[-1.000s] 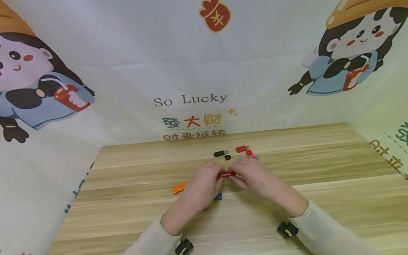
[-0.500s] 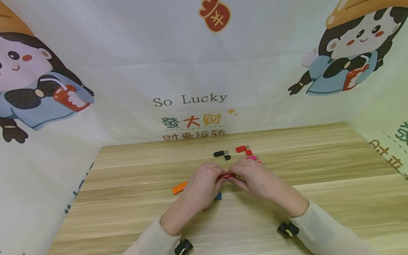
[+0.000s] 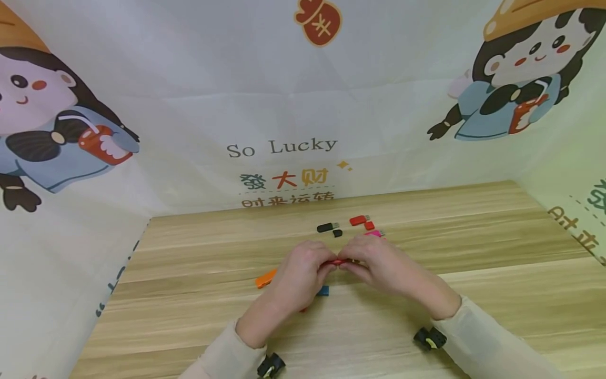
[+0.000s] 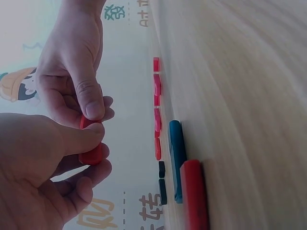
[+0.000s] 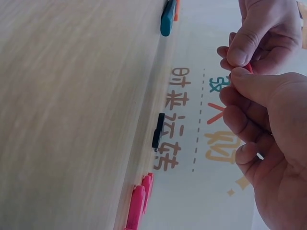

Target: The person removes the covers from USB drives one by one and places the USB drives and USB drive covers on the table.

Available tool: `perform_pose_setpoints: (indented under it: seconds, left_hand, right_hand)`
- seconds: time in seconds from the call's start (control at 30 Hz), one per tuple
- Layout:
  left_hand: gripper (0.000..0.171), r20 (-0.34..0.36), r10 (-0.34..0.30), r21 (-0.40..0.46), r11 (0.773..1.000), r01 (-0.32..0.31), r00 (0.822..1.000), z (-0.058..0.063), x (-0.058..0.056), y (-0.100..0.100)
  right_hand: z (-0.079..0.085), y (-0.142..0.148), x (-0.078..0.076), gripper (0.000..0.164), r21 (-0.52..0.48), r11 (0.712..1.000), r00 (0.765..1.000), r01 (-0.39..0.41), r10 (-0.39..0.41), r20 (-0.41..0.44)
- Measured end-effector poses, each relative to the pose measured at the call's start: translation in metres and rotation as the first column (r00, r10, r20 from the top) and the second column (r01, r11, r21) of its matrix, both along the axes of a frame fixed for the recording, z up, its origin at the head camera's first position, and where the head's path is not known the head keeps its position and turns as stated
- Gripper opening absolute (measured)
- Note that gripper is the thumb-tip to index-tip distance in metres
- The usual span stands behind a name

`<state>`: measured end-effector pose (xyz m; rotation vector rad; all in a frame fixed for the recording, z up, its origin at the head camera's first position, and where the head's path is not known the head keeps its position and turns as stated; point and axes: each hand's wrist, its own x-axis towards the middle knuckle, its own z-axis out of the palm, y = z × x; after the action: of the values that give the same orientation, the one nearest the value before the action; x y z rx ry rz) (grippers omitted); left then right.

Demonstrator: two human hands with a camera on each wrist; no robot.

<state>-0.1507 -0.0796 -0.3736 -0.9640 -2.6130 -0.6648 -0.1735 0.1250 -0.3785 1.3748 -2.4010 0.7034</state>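
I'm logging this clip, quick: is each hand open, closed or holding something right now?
Left hand: closed, holding one end of a red USB stick.
Right hand: closed, pinching the other end.

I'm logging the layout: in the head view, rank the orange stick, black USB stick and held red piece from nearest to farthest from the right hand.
1. Held red piece, pinched by the right hand.
2. Black USB stick, ahead and left.
3. Orange stick, leftmost, past the left hand.
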Motion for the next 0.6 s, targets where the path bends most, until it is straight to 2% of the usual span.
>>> perform_pose_setpoints:
  seconds: [0.33,0.6]
  left_hand:
    - [0.006,-0.008,-0.016,0.001,1.0,0.016,1.0,0.0016,0.0002,-0.0002]
    - [0.007,0.001,-0.016,0.039,0.999,0.016,1.0,0.0016,0.0005,-0.0002]
  right_hand:
    - [0.0001,0.0014,0.0004,0.01,-0.015,1.0,1.0,-0.006,0.007,0.02]
    - [0.0017,-0.0018,0.0021,0.008,-0.013,0.999,0.999,0.041,-0.04,0.015]
